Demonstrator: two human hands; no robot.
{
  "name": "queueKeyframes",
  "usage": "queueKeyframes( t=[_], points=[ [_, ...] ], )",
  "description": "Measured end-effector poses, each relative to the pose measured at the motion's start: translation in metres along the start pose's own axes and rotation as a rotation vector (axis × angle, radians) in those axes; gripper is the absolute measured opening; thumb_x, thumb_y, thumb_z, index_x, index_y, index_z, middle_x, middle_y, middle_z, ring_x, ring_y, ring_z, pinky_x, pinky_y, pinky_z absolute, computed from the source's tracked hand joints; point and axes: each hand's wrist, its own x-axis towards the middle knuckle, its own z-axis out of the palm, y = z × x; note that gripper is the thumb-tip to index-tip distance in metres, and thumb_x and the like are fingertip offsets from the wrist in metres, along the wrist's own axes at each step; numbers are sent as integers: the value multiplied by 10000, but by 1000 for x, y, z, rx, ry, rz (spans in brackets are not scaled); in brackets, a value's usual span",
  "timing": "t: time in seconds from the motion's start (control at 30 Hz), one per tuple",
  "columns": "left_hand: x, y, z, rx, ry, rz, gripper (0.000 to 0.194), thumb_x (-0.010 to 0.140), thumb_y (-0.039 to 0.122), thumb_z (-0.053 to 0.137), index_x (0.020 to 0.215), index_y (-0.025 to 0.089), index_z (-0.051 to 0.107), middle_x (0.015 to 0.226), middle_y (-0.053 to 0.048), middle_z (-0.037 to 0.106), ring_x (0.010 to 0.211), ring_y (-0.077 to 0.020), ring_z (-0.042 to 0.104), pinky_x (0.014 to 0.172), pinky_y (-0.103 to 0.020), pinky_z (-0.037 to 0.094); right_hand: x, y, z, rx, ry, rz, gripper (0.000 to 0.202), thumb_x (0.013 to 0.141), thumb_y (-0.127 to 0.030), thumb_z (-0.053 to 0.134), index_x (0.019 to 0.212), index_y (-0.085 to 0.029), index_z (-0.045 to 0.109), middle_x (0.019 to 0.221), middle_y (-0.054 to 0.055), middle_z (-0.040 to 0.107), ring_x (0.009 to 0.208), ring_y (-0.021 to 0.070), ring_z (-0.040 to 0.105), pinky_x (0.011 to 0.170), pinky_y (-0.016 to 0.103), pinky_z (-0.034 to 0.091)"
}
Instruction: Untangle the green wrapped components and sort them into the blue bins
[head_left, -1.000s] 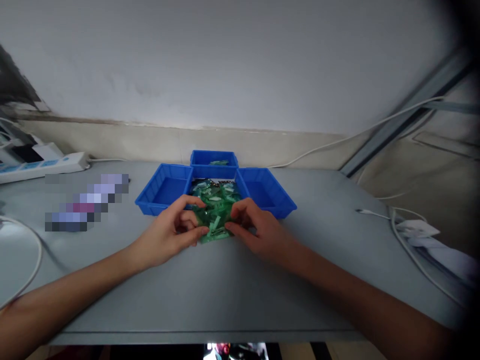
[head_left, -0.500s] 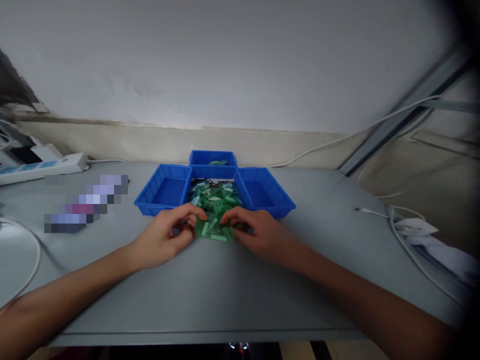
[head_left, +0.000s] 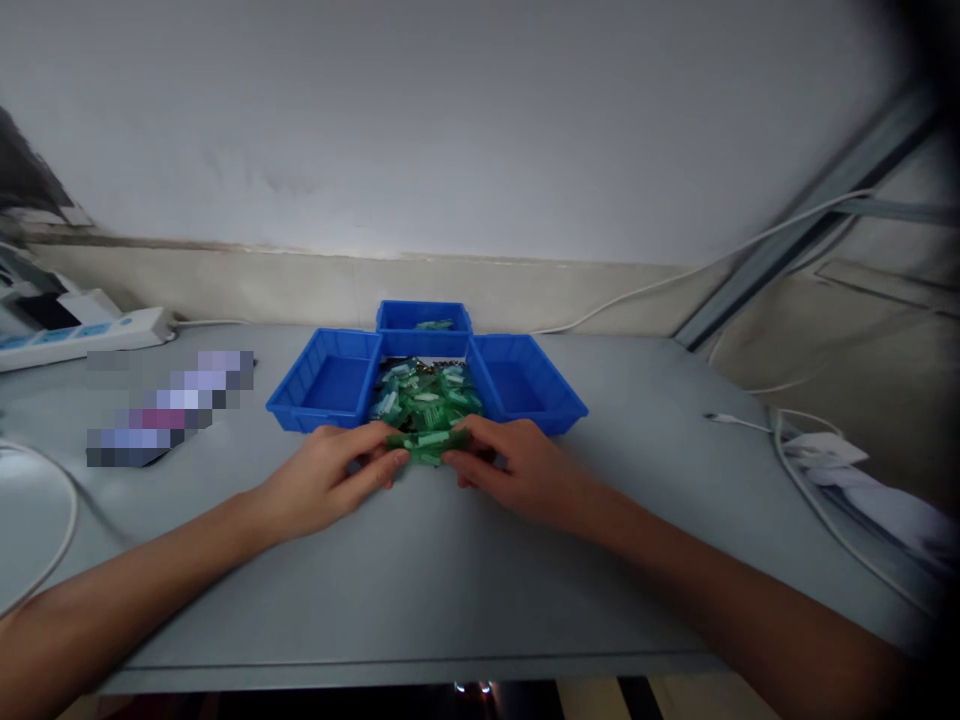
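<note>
Green and see-through, the packet (head_left: 430, 441) sits directly between the two hands at the near side of the pile (head_left: 433, 402), its long axis running left to right, so neither hand is clearly nearer. Each grip is nearly closed: the left hand (head_left: 326, 478) pinches one end between thumb and fingers, and the right hand (head_left: 525, 468) pinches the other (how firmly, I cannot tell). Behind, more green pieces fill the space between the left tray (head_left: 319, 413) and right tray (head_left: 517, 385), with the back tray (head_left: 424, 343) beyond. Farther out on the tabletop (head_left: 435, 580), a power strip (head_left: 139, 328) lies left and cables (head_left: 739, 422) right.
</note>
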Motion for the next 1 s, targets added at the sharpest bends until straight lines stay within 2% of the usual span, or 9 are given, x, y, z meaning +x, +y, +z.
queueKeyframes(
  t=[0.23, 0.47, 0.7, 0.87, 1.0],
  points=[
    [-2, -5, 4, -30, 27, 36, 197, 854, 268, 396, 866, 144, 548, 696, -14, 611, 610, -100, 563, 552, -192, 437, -1, 4, 2, -114, -19, -21, 212, 839, -355, 408, 830, -173, 517, 654, -4, 617, 543, 102, 534, 503, 218, 342],
    [-2, -1, 2, -35, 18, 22, 218, 863, 254, 379, 728, 149, 514, 604, 7, 594, 530, -78, 544, 501, -173, 407, -1, 4, 2, -116, -52, -17, 244, 841, -381, 394, 754, -172, 485, 641, 0, 596, 532, 99, 514, 495, 216, 324],
    [-2, 0, 2, -42, 19, 21, 249, 855, 262, 390, 640, 148, 444, 511, 29, 544, 442, -57, 482, 433, -146, 352, 0, 3, 0, -154, 7, -28, 315, 826, -406, 422, 613, -174, 408, 547, -40, 506, 480, 67, 453, 459, 196, 267],
    [-2, 3, 0, -123, -8, 16, 321, 864, 280, 351, 594, 138, 451, 500, 22, 505, 438, -57, 443, 418, -151, 327, 0, 2, 1, -179, 10, -27, 346, 821, -416, 429, 582, -165, 423, 505, -50, 470, 450, 53, 423, 455, 185, 252],
    [-1, 1, 1, -113, 3, 1, 313, 854, 297, 363, 592, 139, 432, 498, 36, 451, 447, -60, 413, 416, -156, 311, 0, 3, 3, -283, 21, -69, 363, 822, -425, 417, 578, -159, 458, 485, -42, 457, 456, 63, 437, 461, 189, 245]
  ],
)
